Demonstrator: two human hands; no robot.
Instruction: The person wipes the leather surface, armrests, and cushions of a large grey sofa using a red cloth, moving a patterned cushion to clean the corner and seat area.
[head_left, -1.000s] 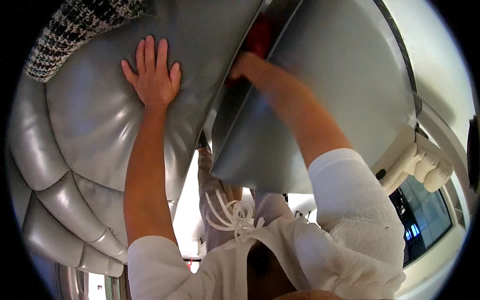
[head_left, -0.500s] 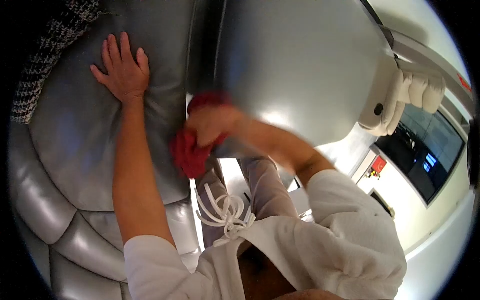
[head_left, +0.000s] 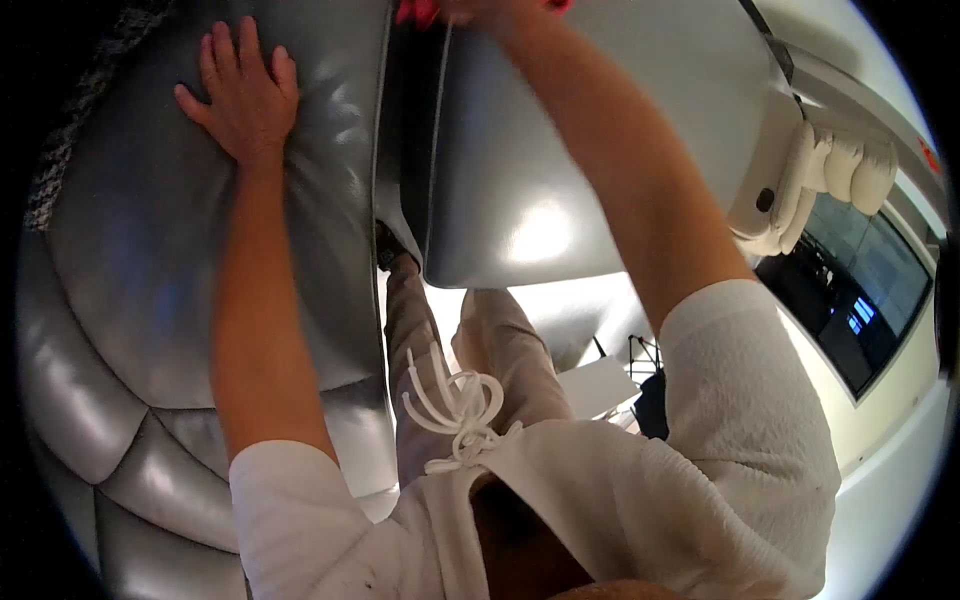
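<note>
My left hand (head_left: 245, 100) lies flat, fingers spread, on a grey leather sofa cushion (head_left: 170, 270). At the top edge of the head view, my right hand (head_left: 470, 9) is closed on a red cloth (head_left: 418, 12). Much of that hand and cloth is cut off by the frame. They are over the near side of a second grey leather section (head_left: 560, 120), close to the dark gap (head_left: 412, 130) between the two pieces.
Padded grey sofa parts (head_left: 90, 410) curve along the left, with a dark woven fabric (head_left: 62, 165) at the upper left. On the right are a cream sofa (head_left: 855, 170) and a large screen (head_left: 850, 290). My legs (head_left: 515, 350) stand below the gap.
My right hand has moved up and away from me with the red cloth, from the gap's near end to the top of the view. My left hand stays planted on the cushion.
</note>
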